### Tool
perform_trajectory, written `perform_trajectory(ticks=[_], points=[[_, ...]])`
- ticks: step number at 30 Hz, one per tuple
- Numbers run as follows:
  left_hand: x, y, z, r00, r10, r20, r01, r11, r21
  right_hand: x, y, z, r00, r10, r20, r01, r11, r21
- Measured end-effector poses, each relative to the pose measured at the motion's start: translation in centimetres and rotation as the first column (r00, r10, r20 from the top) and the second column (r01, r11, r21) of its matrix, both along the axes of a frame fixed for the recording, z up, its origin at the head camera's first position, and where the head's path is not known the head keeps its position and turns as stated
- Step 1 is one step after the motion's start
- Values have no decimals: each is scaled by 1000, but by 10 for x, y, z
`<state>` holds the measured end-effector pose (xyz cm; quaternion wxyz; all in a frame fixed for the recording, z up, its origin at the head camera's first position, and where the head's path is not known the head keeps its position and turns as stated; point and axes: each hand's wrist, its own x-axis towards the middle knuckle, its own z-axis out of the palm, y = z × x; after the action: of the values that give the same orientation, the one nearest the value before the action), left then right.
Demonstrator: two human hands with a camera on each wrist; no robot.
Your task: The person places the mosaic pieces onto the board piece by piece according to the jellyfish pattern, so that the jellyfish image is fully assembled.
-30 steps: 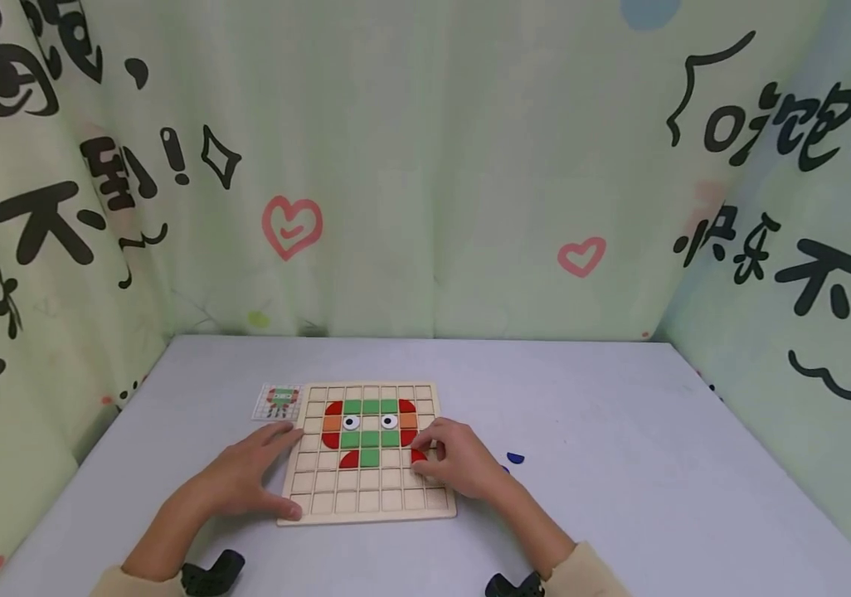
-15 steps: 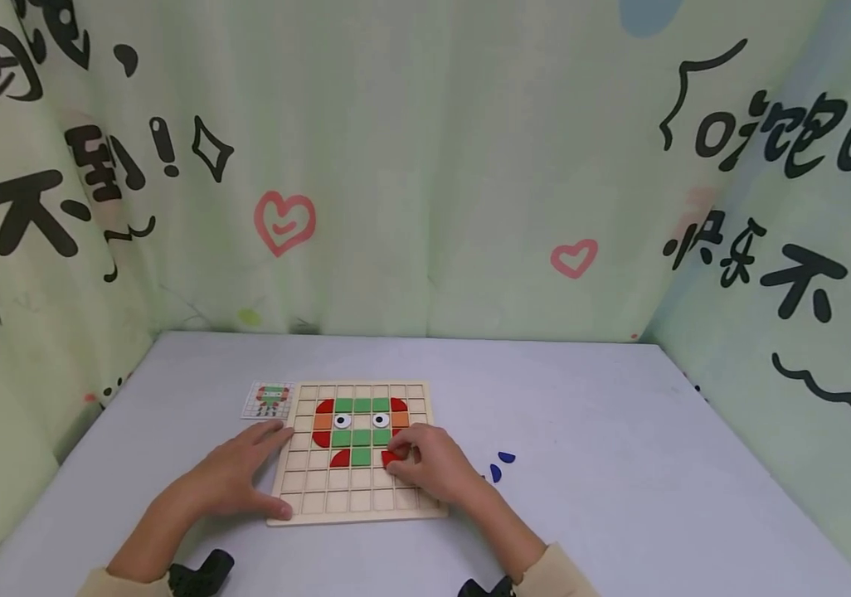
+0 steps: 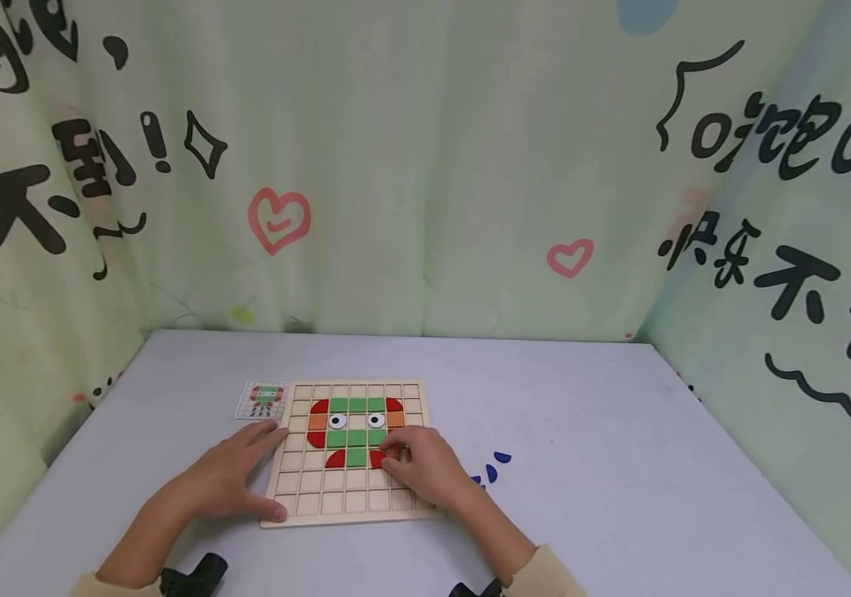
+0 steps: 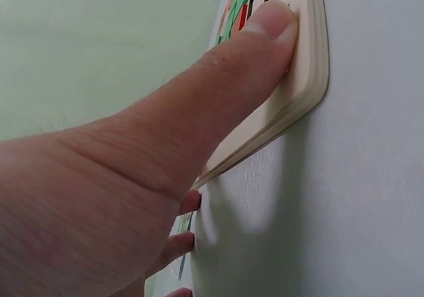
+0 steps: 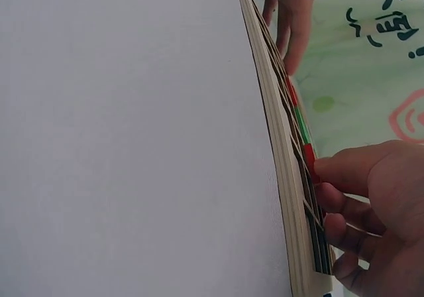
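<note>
A wooden grid board (image 3: 313, 503) lies on the table, bearing green squares (image 3: 356, 457), red rounded pieces (image 3: 335, 458), orange pieces and two eye pieces (image 3: 337, 421). My right hand (image 3: 425, 466) is over the board's right half, pinching a red quarter-round piece (image 3: 376, 458) at the cell right of the lowest green square. In the right wrist view the thumb is against this red piece (image 5: 310, 159); its far side is hidden. My left hand (image 3: 220, 477) spreads along the left edge, thumb (image 4: 265, 35) pressing the near left corner and straight fingertips beside the edge farther up.
A small picture card (image 3: 260, 400) with a grid figure lies beyond the left hand, beside the board. Several dark blue half-round pieces (image 3: 491, 473) lie on the table (image 3: 582, 464) right of the board. Printed curtains (image 3: 425, 166) surround the table's back and sides.
The right hand has moved left across the board with the red piece, from farther right to the cell beside the lowest green square. The left hand keeps its place on the board.
</note>
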<state>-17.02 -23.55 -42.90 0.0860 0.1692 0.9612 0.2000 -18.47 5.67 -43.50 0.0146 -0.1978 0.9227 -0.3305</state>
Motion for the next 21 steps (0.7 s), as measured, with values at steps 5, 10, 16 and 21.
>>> perform_trajectory(ticks=[5,10,16,21], points=[[1,0,0,1000,-7,-7,7,1000,4,0,-3,-2,1000,-19,-11,19,1000,19],[1,-2,1,1000,-16,-16,16,1000,16,-1,-6,-1,999,-35,0,35,999,38],[-1,-2,0,1000,-8,2,8,1000,22,-2,-7,2,999,-39,35,38,999,23],[-1,-3,1,1000,-6,5,6,1000,28,0,-4,5,998,-38,57,40,999,-22]])
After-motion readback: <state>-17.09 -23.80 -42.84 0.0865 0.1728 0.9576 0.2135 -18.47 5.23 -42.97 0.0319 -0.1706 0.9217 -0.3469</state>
